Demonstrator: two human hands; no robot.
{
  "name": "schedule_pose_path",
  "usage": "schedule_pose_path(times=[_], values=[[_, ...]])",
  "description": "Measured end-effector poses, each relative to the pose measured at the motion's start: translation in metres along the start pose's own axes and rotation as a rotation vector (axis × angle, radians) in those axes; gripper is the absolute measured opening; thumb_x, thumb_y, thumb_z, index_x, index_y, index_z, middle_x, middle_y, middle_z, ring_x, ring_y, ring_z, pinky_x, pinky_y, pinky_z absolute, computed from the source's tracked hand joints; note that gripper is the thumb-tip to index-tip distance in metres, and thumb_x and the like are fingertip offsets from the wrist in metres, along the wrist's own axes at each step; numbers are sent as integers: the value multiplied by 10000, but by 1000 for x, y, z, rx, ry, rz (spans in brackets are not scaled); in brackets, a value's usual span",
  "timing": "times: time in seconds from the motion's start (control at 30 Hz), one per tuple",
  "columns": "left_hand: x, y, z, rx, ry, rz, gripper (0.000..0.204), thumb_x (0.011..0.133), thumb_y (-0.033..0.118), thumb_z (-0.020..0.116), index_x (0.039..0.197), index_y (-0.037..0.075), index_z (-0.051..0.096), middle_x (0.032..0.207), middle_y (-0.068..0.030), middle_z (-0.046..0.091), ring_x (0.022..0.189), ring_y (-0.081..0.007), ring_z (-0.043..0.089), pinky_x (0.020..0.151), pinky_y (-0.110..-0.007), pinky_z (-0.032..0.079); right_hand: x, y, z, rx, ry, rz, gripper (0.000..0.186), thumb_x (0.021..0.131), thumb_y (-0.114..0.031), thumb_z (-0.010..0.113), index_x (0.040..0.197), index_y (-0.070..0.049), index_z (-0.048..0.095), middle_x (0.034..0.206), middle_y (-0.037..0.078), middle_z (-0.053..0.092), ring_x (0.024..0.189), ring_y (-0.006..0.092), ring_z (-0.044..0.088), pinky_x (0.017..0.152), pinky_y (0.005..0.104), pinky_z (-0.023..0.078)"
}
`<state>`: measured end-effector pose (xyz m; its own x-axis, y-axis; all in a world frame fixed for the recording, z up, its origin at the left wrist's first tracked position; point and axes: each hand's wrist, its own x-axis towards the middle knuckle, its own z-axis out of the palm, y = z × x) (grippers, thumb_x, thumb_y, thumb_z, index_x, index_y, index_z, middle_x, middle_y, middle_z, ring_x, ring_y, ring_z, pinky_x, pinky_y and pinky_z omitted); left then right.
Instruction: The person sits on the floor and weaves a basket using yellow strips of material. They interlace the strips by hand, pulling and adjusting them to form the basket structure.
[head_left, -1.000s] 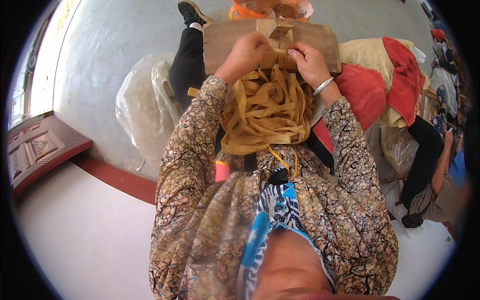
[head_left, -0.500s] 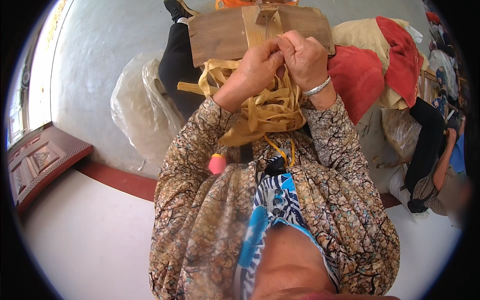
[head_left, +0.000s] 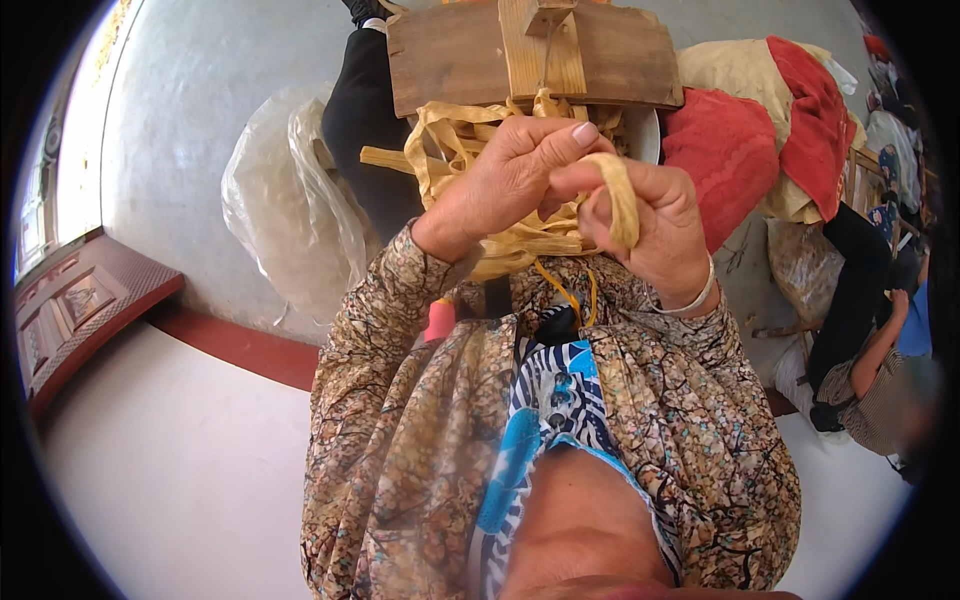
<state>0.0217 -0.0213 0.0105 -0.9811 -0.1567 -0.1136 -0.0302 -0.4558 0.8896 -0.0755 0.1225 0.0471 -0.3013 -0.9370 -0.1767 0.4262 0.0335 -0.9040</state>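
The left hand [head_left: 505, 172] and right hand [head_left: 660, 228] have drawn back from the wooden board [head_left: 440, 65], the right's fingers clamped on a tan strip [head_left: 623, 200] above the strip pile [head_left: 535, 246], seemingly free of the board, though I can't tell whether the left's grip it.

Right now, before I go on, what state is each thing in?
Left hand: fingers bent, grip unclear
Right hand: fingers curled, closed on a strip
Strip: bent in a loop
Other strips: loosely heaped, partly hidden
Board: untouched
Plastic: crumpled
Bracelet: worn on the right wrist
Red cloth: draped over a tan bundle
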Motion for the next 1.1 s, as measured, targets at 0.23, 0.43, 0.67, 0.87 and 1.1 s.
schedule_pose_path(times=[0.23,0.43,0.67,0.87,1.1], values=[[11,-20,15,-28,87,27,246,1000,192,491,1201,49,500,711,51,443,561,-21,331,485,-178,240,41,40,-29,-834,463,-522,228,962,-178,575,1133,-59,668,915,47,723,758,136,682,672,247,544],[13,-36,3,-139,113,-143,144,974,113,514,1066,7,549,706,45,491,594,-48,443,505,-224,380,47,37,-37,-1280,508,-612,193,880,-201,624,1043,-133,704,817,39,687,671,259,637,598,327,475],[-3,-58,-9,1357,301,411,245,809,31,610,1052,19,580,783,-88,608,650,-249,616,543,-342,480,30,64,-60,-1153,280,-303,157,923,-199,598,954,-79,695,814,16,688,743,179,642,663,317,470],[-11,-73,-4,1168,346,496,336,848,52,617,1181,21,576,1021,-149,640,836,-339,653,661,-357,529,14,91,-52,453,217,345,240,979,-181,543,1133,-24,640,1054,34,664,936,133,623,806,298,505],[-4,-29,1,882,220,286,301,880,107,603,1161,5,567,1047,-198,613,890,-357,636,725,-376,513,25,80,-48,191,166,51,191,941,-70,543,1084,2,646,1149,55,615,1036,169,574,916,317,465]])
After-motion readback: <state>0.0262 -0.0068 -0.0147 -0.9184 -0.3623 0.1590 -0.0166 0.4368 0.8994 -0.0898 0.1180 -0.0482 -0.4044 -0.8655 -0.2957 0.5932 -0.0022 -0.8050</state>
